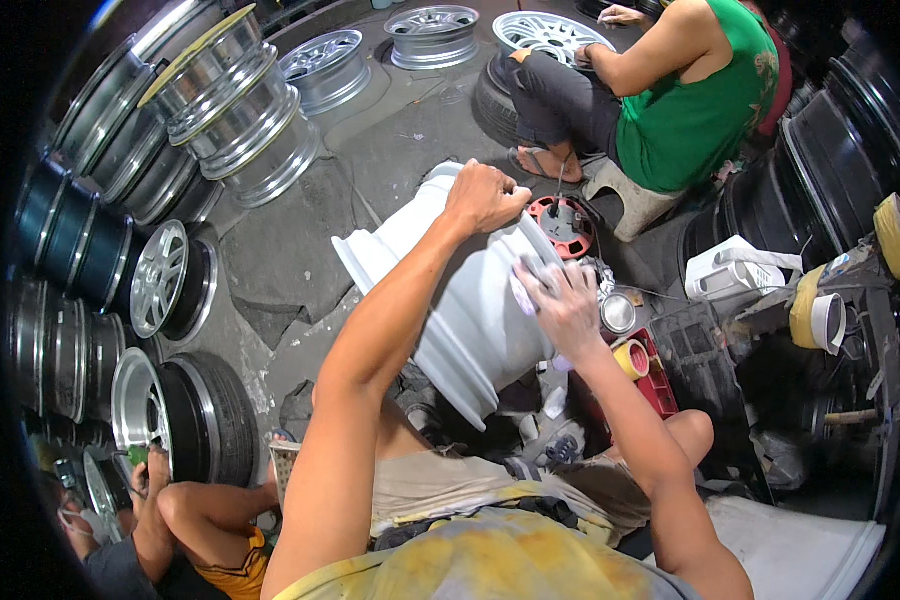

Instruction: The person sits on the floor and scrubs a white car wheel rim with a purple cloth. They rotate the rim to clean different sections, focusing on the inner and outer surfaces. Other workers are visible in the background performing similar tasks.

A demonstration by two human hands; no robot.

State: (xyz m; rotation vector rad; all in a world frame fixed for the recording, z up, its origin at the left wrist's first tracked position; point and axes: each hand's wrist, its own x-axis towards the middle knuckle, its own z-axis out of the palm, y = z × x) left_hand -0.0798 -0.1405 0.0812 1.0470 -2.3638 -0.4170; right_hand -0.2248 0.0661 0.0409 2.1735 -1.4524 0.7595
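The white wheel rim is sitting on the floor right in front of the person's knees, and everything else is crowding around it. To the rim's left, rows of silver rims and dark tyred wheels are lining the wall, leaving only a patch of cracked concrete floor free between them and the rim. Just behind the rim a red cord reel is lying on the ground, and beyond that a person in a green shirt is sitting on a low stool, working on another wheel. To the rim's right, a red tray with a yellow tape roll and a small round tin is sitting close against it, so room on that side is tight.

The rim is lying tilted on its side, its barrel axis running from the near lower right up toward the far left, with one flange lip facing up and left.

The left hand is clenching the rim's upper far edge, fingers curled over the lip. The right hand is resting flat on the rim's right face, fingers spread and pressing a small pale pad or cloth against the surface; what exactly it is, I cannot tell.
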